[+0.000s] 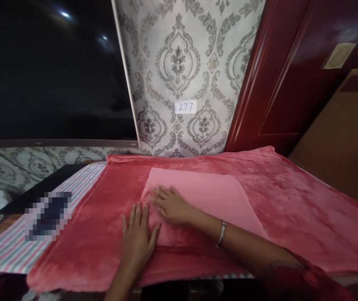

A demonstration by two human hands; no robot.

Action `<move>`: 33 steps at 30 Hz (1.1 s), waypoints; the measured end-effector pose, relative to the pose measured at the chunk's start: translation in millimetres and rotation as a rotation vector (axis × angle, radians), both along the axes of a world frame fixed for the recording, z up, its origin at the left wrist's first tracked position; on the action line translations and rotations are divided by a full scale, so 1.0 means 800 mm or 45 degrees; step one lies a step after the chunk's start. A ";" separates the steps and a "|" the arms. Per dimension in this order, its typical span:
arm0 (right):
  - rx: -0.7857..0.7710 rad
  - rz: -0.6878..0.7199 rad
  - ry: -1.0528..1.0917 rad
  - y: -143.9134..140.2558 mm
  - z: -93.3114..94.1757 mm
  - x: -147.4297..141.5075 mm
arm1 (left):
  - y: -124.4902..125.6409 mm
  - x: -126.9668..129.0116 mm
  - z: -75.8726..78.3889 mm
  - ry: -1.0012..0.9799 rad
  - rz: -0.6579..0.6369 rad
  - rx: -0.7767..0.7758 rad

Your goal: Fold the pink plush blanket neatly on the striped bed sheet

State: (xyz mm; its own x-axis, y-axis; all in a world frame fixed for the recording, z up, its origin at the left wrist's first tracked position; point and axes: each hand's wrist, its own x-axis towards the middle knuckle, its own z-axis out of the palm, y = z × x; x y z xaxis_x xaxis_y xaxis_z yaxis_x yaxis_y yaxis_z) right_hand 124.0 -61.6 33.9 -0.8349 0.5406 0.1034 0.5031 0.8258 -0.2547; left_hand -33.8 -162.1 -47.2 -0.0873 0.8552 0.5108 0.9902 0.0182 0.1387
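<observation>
Left hand (138, 236): my grip spread flat, palm down on the red blanket (291, 209) — holding nothing.
Right hand (172, 205): fingers spread, pressed on the near-left corner of the pink cloth (210, 196); bangle (221, 233) at the wrist.
Pink cloth: lying smooth on the blanket, mid-surface.
Red blanket: spread over the striped sheet (12, 251) — sheet showing at my left.
Wall (179, 62): patterned paper, label "277" (185, 107).
</observation>
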 end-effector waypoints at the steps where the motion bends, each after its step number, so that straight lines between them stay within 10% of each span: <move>1: 0.002 0.046 0.025 0.000 -0.006 -0.005 | -0.001 -0.003 -0.007 0.005 0.003 -0.011; 6: 0.065 0.015 -0.038 0.053 -0.022 0.019 | -0.003 -0.005 -0.026 0.072 0.022 0.021; 13: -0.042 -0.841 -0.245 0.140 0.008 0.095 | -0.004 -0.002 -0.027 0.104 0.012 0.144; 23: 0.010 0.163 0.044 0.075 -0.013 -0.037 | -0.005 -0.007 -0.045 0.098 -0.008 0.214; 33: -0.074 -0.654 -0.193 0.186 0.005 0.003 | -0.004 -0.009 -0.045 0.076 -0.027 0.247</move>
